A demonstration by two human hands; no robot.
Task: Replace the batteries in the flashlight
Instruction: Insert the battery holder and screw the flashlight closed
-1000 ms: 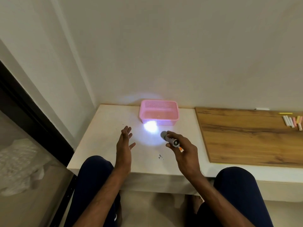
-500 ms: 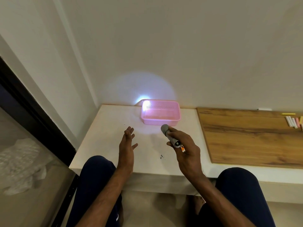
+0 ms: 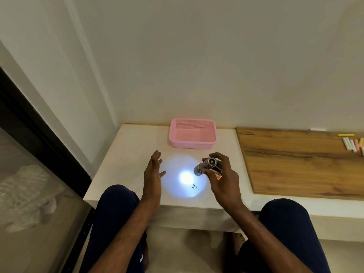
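Held above the white table (image 3: 134, 146), my right hand (image 3: 222, 180) grips the flashlight (image 3: 204, 167), fingers curled round its barrel. It tilts head-down to the left, its rear end facing me, and it is lit: a bright spot (image 3: 186, 177) falls on the table between my hands. My left hand (image 3: 152, 174) hovers beside that spot, fingers straight, holding nothing. A pink basket (image 3: 192, 142) sits by the wall. Chalk sticks (image 3: 352, 143) lie on a wooden board (image 3: 295, 160) at right.

Plain cream walls (image 3: 216, 56) meet a white ledge (image 3: 128, 154) and wooden board (image 3: 295, 164).
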